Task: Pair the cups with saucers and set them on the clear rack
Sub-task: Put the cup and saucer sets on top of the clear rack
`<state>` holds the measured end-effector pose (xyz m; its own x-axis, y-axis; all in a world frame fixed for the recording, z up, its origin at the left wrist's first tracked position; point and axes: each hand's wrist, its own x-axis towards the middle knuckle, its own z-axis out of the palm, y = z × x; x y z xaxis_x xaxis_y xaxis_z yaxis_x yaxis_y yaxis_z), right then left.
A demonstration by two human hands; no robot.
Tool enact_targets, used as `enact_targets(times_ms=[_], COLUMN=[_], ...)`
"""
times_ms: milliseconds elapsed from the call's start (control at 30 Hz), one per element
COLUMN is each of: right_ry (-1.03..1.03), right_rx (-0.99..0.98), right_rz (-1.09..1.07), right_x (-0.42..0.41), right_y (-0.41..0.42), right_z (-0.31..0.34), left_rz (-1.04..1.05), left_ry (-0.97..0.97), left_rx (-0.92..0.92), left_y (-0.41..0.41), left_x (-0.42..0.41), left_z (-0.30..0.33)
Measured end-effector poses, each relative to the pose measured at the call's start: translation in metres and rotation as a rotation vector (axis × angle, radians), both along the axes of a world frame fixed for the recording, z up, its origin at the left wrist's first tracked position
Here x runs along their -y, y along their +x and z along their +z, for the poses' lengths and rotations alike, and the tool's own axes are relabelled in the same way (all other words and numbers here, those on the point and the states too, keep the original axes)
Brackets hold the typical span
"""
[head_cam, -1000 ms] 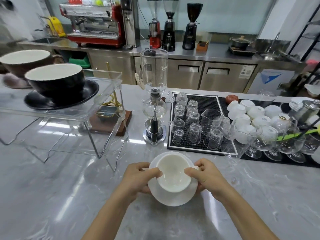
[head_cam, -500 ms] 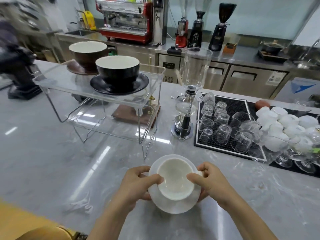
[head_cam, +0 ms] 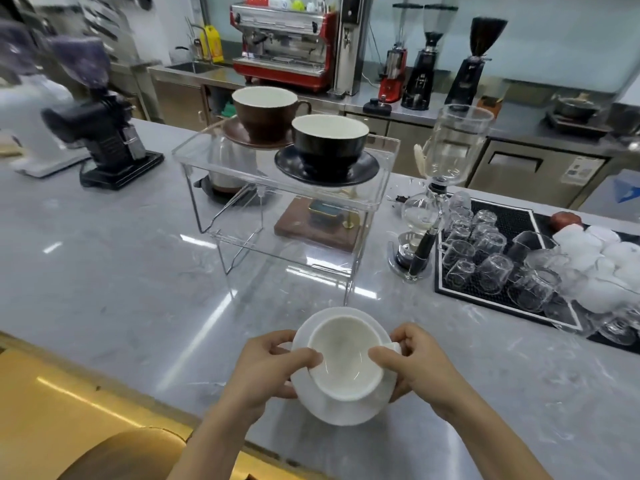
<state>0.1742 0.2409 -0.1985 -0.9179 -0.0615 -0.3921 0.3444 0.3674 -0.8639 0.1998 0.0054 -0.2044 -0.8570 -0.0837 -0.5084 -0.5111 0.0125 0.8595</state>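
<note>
Now both hands, left hand (head_cam: 273,368) and right hand (head_cam: 412,365), still grip the white cup (head_cam: 343,358) and saucer (head_cam: 346,407); the clear rack (head_cam: 277,188) has swung to twelve o'clock, ready for placing.

Colours and patterns, café desk

White cup (head_cam: 341,358) on white saucer (head_cam: 346,407); black cup (head_cam: 329,143), cream inside, on black saucer (head_cam: 325,169); brown cup (head_cam: 265,112), cream inside, on brown saucer (head_cam: 249,135); clear rack (head_cam: 277,199); desk (head_cam: 121,271) grey marble with pale veins; red-and-steel espresso machine (head_cam: 284,46); black ribbed mat (head_cam: 512,223), white-edged.
</note>
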Motion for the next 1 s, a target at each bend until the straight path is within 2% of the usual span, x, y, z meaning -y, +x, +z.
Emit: enact_targets(times_ms=[500,1000], right_ry=[-0.038,-0.169], right_rx=[-0.088,-0.300], right_rz=[-0.021,-0.142], right_x=[0.074,0.136], right_y=[0.008,-0.010], right_z=[0.006,0.012], left_rz=[0.008,0.109], left_ry=[0.016,0.047], left_rx=[-0.126,-0.301], left_y=[0.009,-0.012], left_x=[0.073,0.118], left_z=[0.009,0.011])
